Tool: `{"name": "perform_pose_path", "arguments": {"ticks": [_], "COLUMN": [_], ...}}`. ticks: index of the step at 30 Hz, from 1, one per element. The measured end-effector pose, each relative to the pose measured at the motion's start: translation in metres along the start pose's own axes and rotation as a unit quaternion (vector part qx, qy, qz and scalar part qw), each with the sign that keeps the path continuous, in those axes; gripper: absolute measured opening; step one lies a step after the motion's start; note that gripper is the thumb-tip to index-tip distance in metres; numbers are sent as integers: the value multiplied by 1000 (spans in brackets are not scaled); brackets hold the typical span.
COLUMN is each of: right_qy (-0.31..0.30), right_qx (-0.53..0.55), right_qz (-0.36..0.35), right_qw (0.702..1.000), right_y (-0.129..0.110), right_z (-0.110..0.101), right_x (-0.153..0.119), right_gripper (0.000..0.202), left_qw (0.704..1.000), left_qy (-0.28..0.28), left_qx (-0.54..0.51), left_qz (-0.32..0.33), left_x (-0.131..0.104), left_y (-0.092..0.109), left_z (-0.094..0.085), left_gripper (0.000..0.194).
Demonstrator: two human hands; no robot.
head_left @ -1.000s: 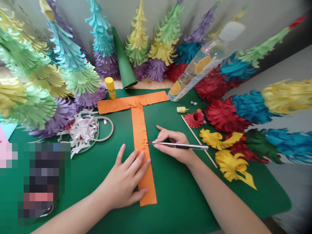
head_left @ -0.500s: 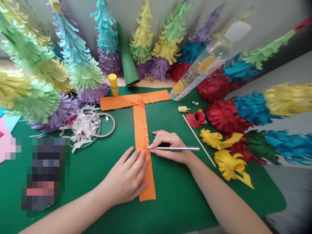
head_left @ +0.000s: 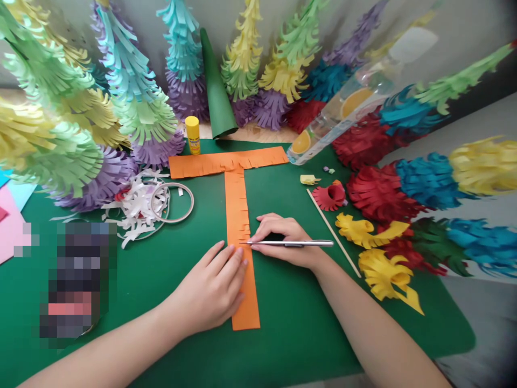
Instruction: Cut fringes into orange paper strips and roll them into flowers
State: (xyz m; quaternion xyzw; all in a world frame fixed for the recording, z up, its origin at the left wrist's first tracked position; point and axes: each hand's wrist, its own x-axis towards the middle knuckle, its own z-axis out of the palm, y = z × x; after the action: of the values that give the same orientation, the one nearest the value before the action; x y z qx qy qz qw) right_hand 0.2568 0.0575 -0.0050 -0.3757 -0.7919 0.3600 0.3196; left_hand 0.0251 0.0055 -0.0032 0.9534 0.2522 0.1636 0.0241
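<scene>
An orange paper strip [head_left: 237, 205] runs lengthwise on the green tabletop, with short slits along its right edge. My left hand [head_left: 214, 288] lies flat across its lower part, fingers spread a little. From the right, my right hand [head_left: 285, 237] pinches a slim silver pen-like tool [head_left: 299, 243], its tip on the strip just above my left fingertips. A second orange strip [head_left: 194, 166], slit along its lower edge, lies crosswise at the top end of the first.
Fringed paper cones line the back and right, beside a green cone [head_left: 218, 91]. A yellow glue stick [head_left: 193, 136], a clear bottle [head_left: 339, 116], a tape ring [head_left: 192, 203] on white scraps, a thin stick [head_left: 333, 233] and yellow curled strips [head_left: 385, 274] surround the work.
The whole view has shifted slightly, so most objects appear a little further right. Both hands keep nearly the same places on the strip.
</scene>
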Motion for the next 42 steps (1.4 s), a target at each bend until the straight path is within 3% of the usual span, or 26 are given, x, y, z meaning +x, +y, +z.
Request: {"name": "perform_pose_path", "arguments": {"ticks": [18,32,42], "right_qy": [-27,-79,-82], "right_qx": [-25,-67,-75], "right_qz": [-6,-8,10], "right_qw": [999,995,994], "right_y": [-1,0,1], "right_z": [0,-8,-17], "right_x": [1,6,3], "right_gripper": [2,13,15], "left_qw": [1000,999,998], "left_qy": [-2,-19,-24], "left_qx": [-20,-27,-50], "left_qz": [-17,-31,-39], "left_x": [1,1,3], "left_y": [-2,-3,-5], "left_z": [0,-1,-2], "left_gripper": [37,40,38]}}
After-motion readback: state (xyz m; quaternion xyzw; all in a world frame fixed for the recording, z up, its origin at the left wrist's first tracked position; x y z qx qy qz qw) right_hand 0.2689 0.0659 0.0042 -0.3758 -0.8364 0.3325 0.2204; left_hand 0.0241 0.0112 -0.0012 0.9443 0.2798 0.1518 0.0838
